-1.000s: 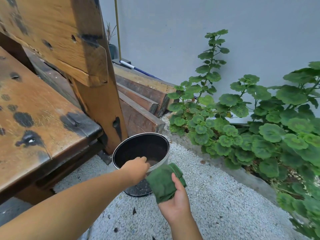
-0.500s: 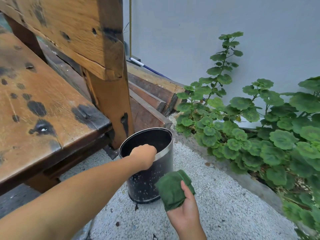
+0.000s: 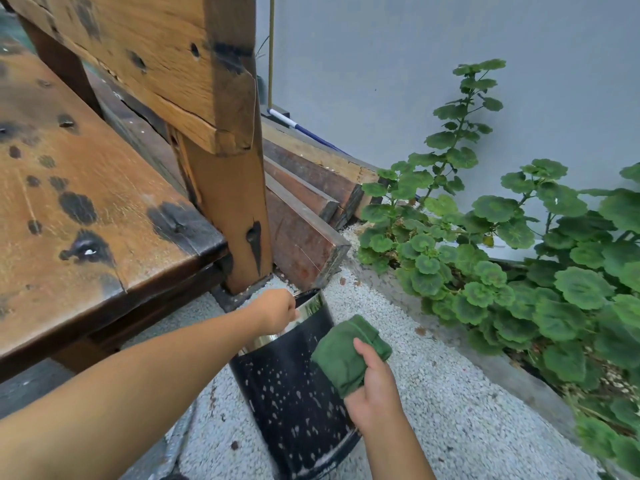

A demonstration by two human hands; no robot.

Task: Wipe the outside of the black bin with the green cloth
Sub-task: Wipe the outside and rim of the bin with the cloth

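The black bin (image 3: 294,393) is tipped away from me over the white gravel, its speckled outer wall facing up and its chrome rim band at the far end. My left hand (image 3: 275,311) grips that rim. My right hand (image 3: 375,393) holds the folded green cloth (image 3: 346,351) against the bin's upper right side. The bin's opening faces away and is mostly hidden.
A weathered wooden bench (image 3: 86,209) fills the left, its post (image 3: 228,216) just beyond the bin. Stacked timber beams (image 3: 304,209) lie behind. Leafy green plants (image 3: 519,265) in a concrete-edged bed line the right, before a grey wall (image 3: 450,57).
The bin has gone from upright to tilted with its mouth turned away, pulled by my left hand on the rim. My right hand has brought the cloth onto the bin's side.
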